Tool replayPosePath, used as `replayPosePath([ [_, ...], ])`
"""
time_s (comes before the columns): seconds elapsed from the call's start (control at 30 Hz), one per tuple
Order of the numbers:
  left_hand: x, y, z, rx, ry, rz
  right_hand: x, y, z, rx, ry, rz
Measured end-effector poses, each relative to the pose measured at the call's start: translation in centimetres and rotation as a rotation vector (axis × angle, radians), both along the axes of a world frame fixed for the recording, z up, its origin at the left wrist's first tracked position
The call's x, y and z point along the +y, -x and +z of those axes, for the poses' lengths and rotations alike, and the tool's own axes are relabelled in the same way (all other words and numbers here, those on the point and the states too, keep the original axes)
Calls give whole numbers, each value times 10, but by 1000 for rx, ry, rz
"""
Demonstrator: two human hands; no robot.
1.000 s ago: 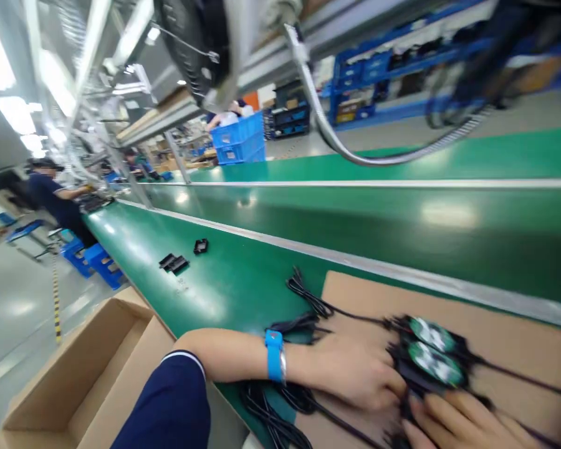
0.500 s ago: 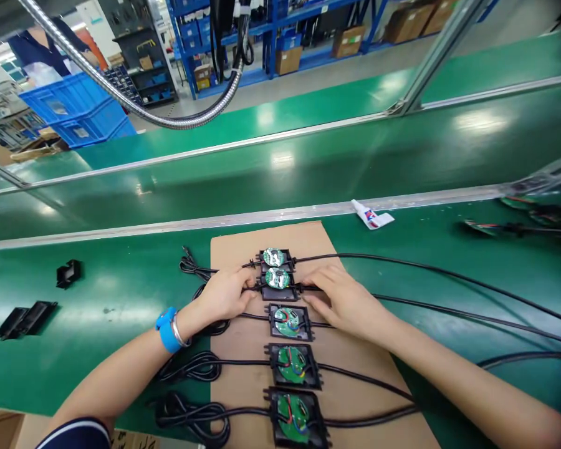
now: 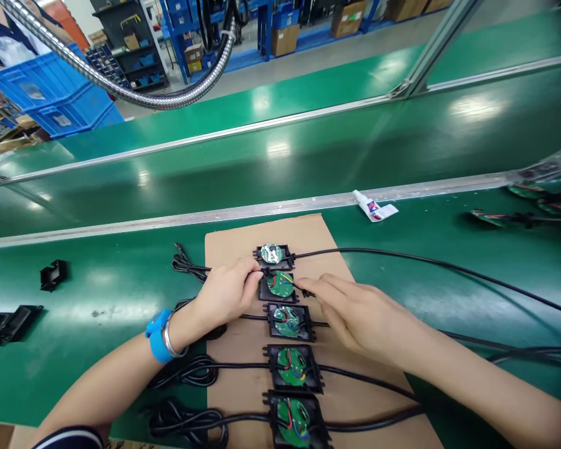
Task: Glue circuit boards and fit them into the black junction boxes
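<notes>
My left hand (image 3: pixel 229 288) is closed, thumb and index finger pinching the black cable at the left of the second housing from the back. In that black plastic housing (image 3: pixel 277 295), a round green circuit board (image 3: pixel 280 284) shows its wired side and looks slightly raised. At its right, my right hand (image 3: pixel 355 308) pinches the other black cable (image 3: pixel 308 292) by its end; the palm hides the cable beyond. Behind, another housing (image 3: pixel 287 257) holds a circuit board (image 3: pixel 271 253) with its silvery side up. Nearer me, several housings (image 3: pixel 290 321) hold boards with wires on top.
Under the row lies a cardboard sheet (image 3: pixel 234 240) on the green bench (image 3: pixel 121 293). Coiled black cables (image 3: pixel 201 371) lie left. Loose black plastic parts (image 3: pixel 53 275) sit farther left. A white tube (image 3: pixel 373 206) rests near the back rail; more wired boards (image 3: pixel 489 217) lie right.
The second board has turned over from silvery side to green wired side. My right hand has shifted slightly right, and its cable now runs lower across the bench. The view has shifted a little.
</notes>
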State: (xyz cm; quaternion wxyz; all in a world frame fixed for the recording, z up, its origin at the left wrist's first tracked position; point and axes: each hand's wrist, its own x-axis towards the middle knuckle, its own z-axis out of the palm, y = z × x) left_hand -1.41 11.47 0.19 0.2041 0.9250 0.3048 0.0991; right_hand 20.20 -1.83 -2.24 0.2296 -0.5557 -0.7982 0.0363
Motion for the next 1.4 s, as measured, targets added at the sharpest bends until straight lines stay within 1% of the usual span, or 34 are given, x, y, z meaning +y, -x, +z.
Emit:
replayPosePath([
  [0.07, 1, -6, -5, 33, -24, -13, 4, 4, 2, -34, 43, -6],
  [0.17, 1, -11, -11, 68, -57, -38, 10, 9, 4, -58, 172, -31],
  [0.23, 1, -13, -14, 89, -69, -55, 14, 13, 5, -75, 224, -39],
  [0.37, 0, -17, -17, 135, -68, -71, 20, 20, 9, -107, 288, -35],
  [0.47, -1, -22, -20, 153, -97, -88, 24, 24, 11, -139, 338, -25],
  [0.67, 0, -26, -26, 138, -149, -104, 28, 28, 6, -128, 393, -19],
  [0.83, 3, -25, -27, 139, -104, -100, 31, 29, 3, -95, 447, -14],
  [0.93, 6, -24, -23, 130, -60, -96, 32, 29, 4, -91, 473, -7],
  [1.13, 15, -8, -11, 102, 66, -64, 31, 30, -1, -121, 421, -59],
  [1.27, 18, -1, -10, 110, 112, -56, 29, 36, -6, -106, 419, -58],
  [1.4, 17, -2, -11, 129, 160, -43, 24, 41, -14, -107, 406, -78],
])
